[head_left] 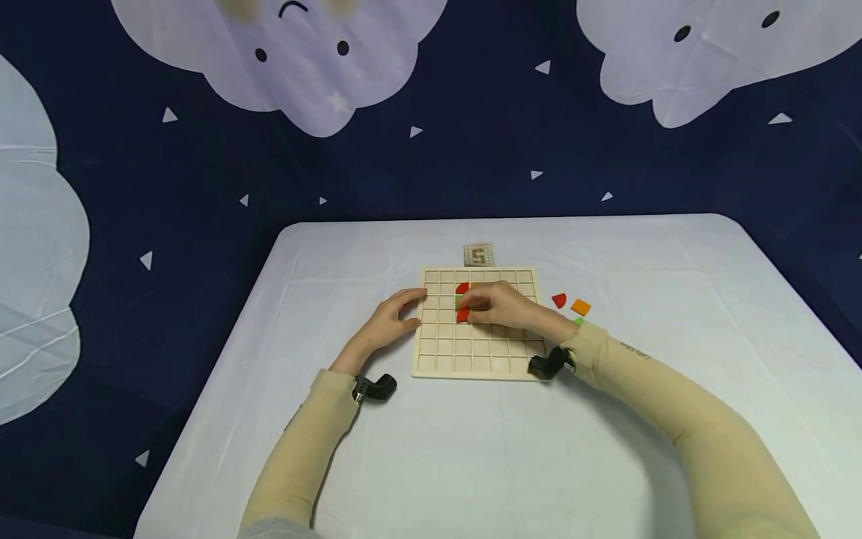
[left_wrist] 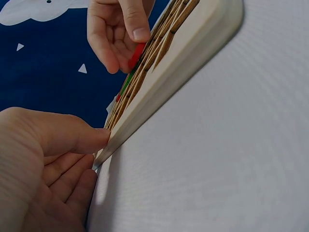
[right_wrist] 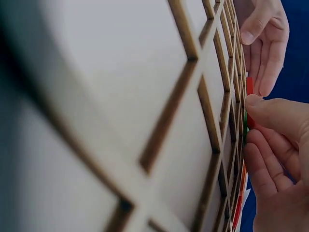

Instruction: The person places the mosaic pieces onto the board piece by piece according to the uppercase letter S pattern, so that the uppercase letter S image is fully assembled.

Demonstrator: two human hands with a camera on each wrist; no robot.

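Note:
A square wooden grid board (head_left: pixel 444 364) lies on the table. My left hand (head_left: pixel 385 323) touches its left edge with the thumb and extended fingers. Over the board's middle my right hand (head_left: pixel 503 305) pinches a red piece (head_left: pixel 462 316) with a curved edge; thumb and fingers are on it in the right wrist view, where the red piece (right_wrist: pixel 249 87) stands out from the grid. Just behind it in the grid are a green piece (head_left: pixel 459 300) and another red piece (head_left: pixel 462 287). The right hand's fingers partly cover these pieces and the squares around them.
Right of the board lie a loose red quarter-circle piece (head_left: pixel 560 300), an orange square (head_left: pixel 581 307) and a green piece (head_left: pixel 579 320) partly behind the right wrist. A small patterned card (head_left: pixel 479 255) sits at the board's far edge. A dark cloud-print backdrop (head_left: pixel 471 180) rises behind the white table (head_left: pixel 512 464).

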